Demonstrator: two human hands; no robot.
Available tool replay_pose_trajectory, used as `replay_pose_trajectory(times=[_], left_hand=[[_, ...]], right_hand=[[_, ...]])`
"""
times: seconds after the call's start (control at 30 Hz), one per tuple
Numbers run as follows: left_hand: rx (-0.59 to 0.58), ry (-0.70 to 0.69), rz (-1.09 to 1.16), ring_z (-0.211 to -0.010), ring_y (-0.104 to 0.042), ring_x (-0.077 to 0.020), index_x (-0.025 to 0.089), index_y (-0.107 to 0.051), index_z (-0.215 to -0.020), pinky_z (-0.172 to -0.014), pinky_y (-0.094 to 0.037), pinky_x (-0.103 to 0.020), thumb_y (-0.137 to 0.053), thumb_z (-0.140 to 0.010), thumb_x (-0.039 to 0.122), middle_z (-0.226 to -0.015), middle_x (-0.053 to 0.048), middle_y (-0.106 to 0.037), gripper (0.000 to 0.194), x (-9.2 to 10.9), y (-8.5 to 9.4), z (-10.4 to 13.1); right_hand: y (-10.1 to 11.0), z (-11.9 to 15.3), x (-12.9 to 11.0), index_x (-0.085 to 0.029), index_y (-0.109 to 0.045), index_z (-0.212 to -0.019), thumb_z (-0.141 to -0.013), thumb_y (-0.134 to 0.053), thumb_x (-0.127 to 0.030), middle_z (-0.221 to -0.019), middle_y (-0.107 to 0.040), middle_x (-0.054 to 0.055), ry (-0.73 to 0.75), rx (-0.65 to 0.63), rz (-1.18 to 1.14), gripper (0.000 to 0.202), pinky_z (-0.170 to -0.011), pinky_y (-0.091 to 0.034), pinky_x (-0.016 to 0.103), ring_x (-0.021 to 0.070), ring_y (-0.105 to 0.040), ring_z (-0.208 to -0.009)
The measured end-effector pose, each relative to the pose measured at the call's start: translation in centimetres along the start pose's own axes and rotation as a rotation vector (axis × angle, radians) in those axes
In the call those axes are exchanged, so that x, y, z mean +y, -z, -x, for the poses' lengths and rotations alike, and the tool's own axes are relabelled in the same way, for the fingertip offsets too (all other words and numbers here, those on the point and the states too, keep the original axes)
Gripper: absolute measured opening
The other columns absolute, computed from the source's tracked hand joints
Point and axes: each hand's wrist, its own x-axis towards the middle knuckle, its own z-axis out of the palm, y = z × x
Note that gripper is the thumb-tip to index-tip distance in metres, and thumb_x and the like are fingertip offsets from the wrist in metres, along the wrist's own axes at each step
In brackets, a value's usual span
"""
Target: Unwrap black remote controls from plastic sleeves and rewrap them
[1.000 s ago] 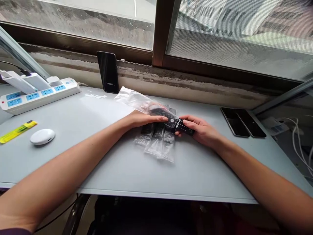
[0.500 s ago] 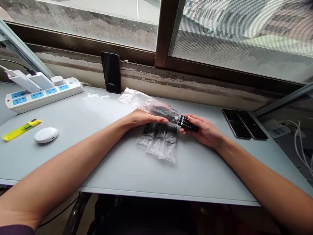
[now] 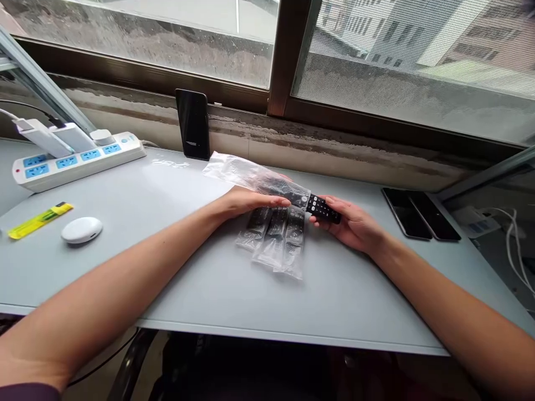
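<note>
A black remote control (image 3: 321,208) lies partly inside a clear plastic bag (image 3: 234,169), its bare end sticking out on the right. My right hand (image 3: 353,223) is closed on that bare end, thumb on top. My left hand (image 3: 254,201) grips the bag with the covered part of the remote, thumb stretched along the near side; its other fingers are hidden behind. Below the hands, several black remotes in clear bags (image 3: 276,239) lie side by side on the grey desk (image 3: 234,301).
A black phone (image 3: 193,125) leans upright against the wall under the window. Two more phones (image 3: 420,214) lie at the right. On the left are a white power strip (image 3: 79,161) with chargers, a yellow packet (image 3: 40,220) and a white oval case (image 3: 81,230).
The view has shifted slightly. Both hands keep their hold on the bagged remote, with hardly any movement between them.
</note>
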Motion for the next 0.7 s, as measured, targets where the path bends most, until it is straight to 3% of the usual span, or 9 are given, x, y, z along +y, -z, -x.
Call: replay_pose_trajectory(times=[0.23, 0.47, 0.7], left_hand=[[-0.035, 0.008, 0.003, -0.127, -0.077, -0.0342, 0.02, -0.08, -0.131, -0.116, -0.059, -0.048, -0.105, -0.072, 0.045, -0.128, -0.012, -0.084, 0.068, 0.33, -0.03, -0.17], [-0.024, 0.002, 0.0, -0.128, -0.077, -0.0338, 0.02, -0.08, -0.132, -0.117, -0.058, -0.048, -0.103, -0.076, 0.051, -0.13, -0.012, -0.084, 0.067, 0.05, -0.21, -0.13], [-0.015, 0.016, 0.007, -0.134, -0.075, -0.0343, 0.021, -0.08, -0.135, -0.123, -0.055, -0.049, -0.103, -0.078, 0.053, -0.136, -0.012, -0.083, 0.069, 0.15, -0.2, 0.13]], right_hand=[[-0.19, 0.01, 0.01, -0.02, -0.086, -0.123, -0.106, -0.079, -0.027, -0.118, -0.087, 0.007, -0.004, 0.0, 0.021, 0.02, -0.081, -0.075, 0.026, 0.018, -0.084, -0.089], [0.03, 0.01, 0.09, -0.02, -0.086, -0.123, -0.105, -0.08, -0.03, -0.119, -0.086, 0.01, 0.002, -0.002, 0.038, 0.021, -0.087, -0.075, 0.033, 0.0214, -0.084, -0.092], [-0.01, 0.03, 0.11, -0.02, -0.087, -0.122, -0.102, -0.084, -0.031, -0.115, -0.086, 0.008, -0.007, 0.002, 0.029, 0.023, -0.087, -0.074, 0.03, 0.0203, -0.083, -0.092]])
